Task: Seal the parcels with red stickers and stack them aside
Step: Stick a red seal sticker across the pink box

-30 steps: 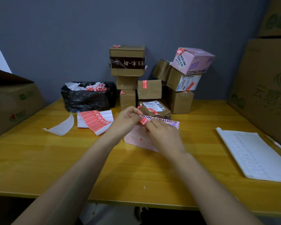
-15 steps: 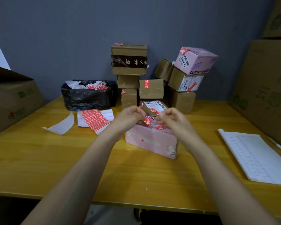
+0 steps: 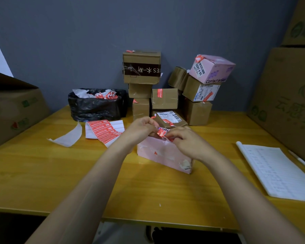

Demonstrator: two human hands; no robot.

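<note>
**A:** What lies nearest?

**B:** One pink parcel [image 3: 162,154], near the middle of the yellow table [image 3: 42,182], with two hands at its top far edge.

**A:** And the fingers?

**B:** The left hand [image 3: 141,127] has its fingers curled, pinching the upper end of one red sticker [image 3: 162,132]. The right hand [image 3: 188,141] is curled too and pinches the lower end, at the parcel's top.

**A:** Beside it?

**B:** One open notebook [image 3: 280,173] to the right. To the left are one sticker sheet [image 3: 104,132] and one bare backing strip [image 3: 69,138].

**A:** Farther back?

**B:** One black bag [image 3: 95,108] of paper scraps on the far left. Right of it, by the wall, are the stacked parcels [image 3: 141,67]. I count nine: eight brown and one pink. Three large cartons [image 3: 12,106] stand at the sides, one left and two right.
</note>
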